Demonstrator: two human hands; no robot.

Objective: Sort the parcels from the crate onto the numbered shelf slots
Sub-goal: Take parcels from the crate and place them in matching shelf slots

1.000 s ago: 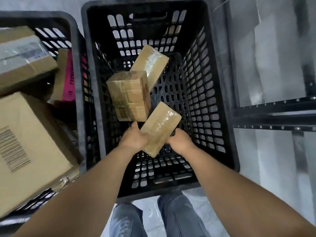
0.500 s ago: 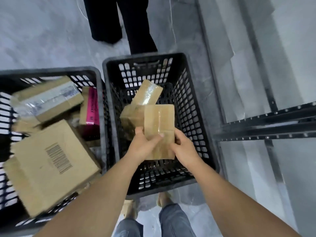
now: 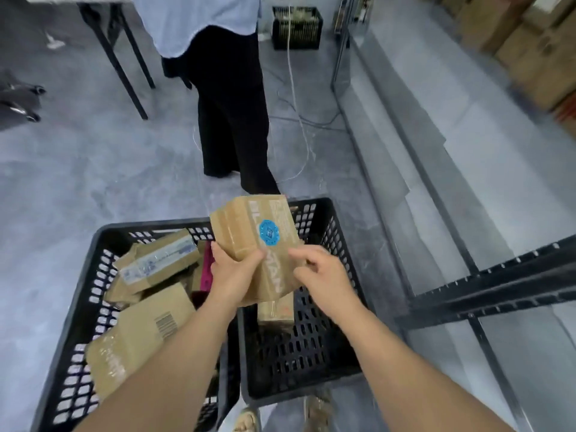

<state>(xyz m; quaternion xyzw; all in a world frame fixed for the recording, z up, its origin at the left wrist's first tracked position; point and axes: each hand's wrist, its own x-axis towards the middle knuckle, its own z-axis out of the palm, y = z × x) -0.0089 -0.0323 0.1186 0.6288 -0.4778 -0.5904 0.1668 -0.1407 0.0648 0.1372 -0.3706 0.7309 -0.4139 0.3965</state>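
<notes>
A small brown cardboard parcel point(image 3: 249, 226) with a round blue sticker and white lettering is held up above the right black crate point(image 3: 311, 363). My left hand point(image 3: 232, 275) grips its lower left side, thumb across the front. My right hand point(image 3: 321, 275) pinches its lower right edge with curled fingers. Below the parcel, another taped parcel point(image 3: 276, 311) lies in the right crate. The left black crate point(image 3: 78, 307) holds several brown parcels, among them a large box with a barcode point(image 3: 146, 335).
A person in black trousers point(image 3: 230, 104) stands just beyond the crates. A black metal shelf frame point(image 3: 486, 285) runs along the right, with grey shelf boards behind it. A table leg point(image 3: 118, 60), cables on the floor and a far crate point(image 3: 296, 26) lie further back.
I have lifted the parcel out of the right crate and turned it so the blue sticker faces me. My view has risen from the crate to the floor and the standing person.
</notes>
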